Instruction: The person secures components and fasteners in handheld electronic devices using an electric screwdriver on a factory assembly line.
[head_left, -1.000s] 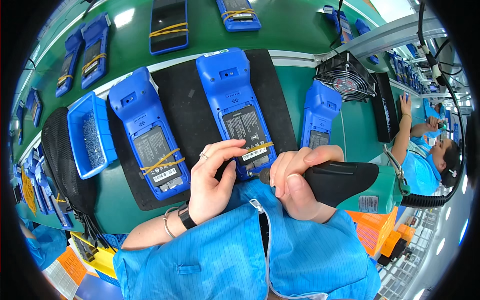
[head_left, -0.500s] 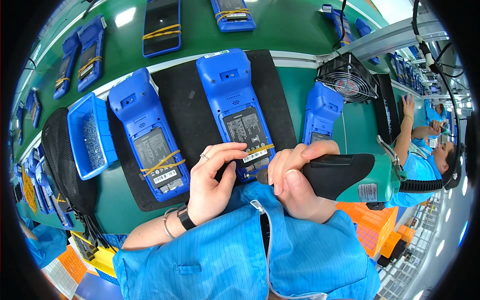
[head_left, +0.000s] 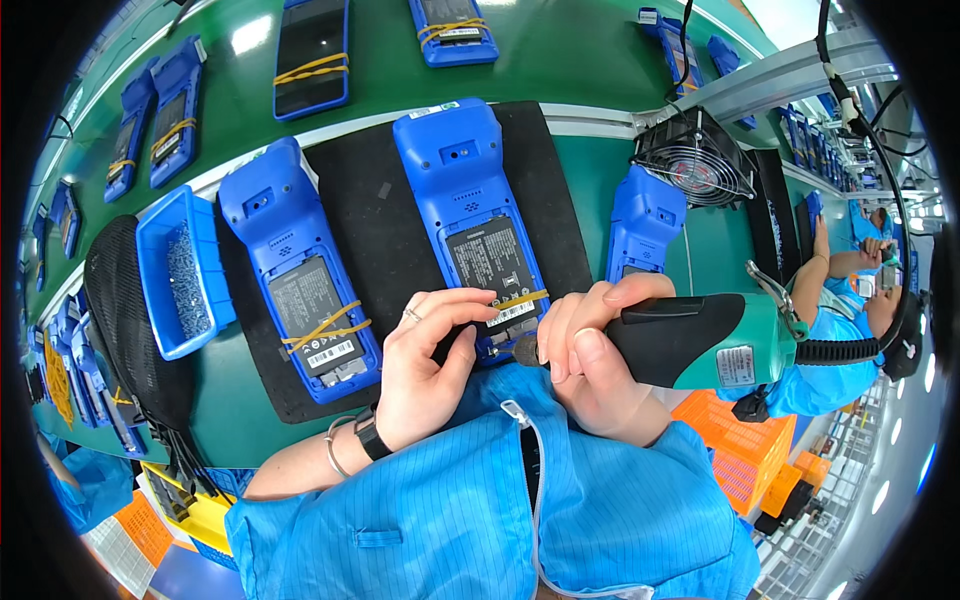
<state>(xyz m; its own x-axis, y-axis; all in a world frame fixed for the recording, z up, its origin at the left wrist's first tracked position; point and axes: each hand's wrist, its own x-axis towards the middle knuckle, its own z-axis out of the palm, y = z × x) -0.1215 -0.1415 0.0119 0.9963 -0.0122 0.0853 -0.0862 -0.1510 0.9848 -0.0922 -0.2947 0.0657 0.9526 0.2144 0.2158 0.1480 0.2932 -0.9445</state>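
A blue handheld terminal [head_left: 455, 150] lies back side up on a black mat, its black battery [head_left: 488, 262] exposed and a yellow rubber band [head_left: 522, 300] round its lower end. My left hand [head_left: 425, 350] is beside that lower end, thumb and forefinger apart, fingertips by the band; whether they touch it I cannot tell. A green and black electric screwdriver [head_left: 665, 345] is gripped in my right hand [head_left: 600, 360]. Its tip [head_left: 525, 350] points left at the terminal's bottom edge; the contact point is hidden. Left of my left hand lies a second banded blue terminal [head_left: 275, 205].
A blue bin of small screws [head_left: 185, 280] stands at left beside a black mesh bag [head_left: 125, 310]. Toward the right are another blue terminal [head_left: 645, 220] and a small fan [head_left: 695, 170]. More terminals lie on the green belt [head_left: 390, 85] beyond. A co-worker [head_left: 825, 330] sits at far right.
The terminals on the far belt have shifted slightly left. The screwdriver's rear end has swung a little toward me. My left hand has hardly moved; the co-worker's arm and head have shifted.
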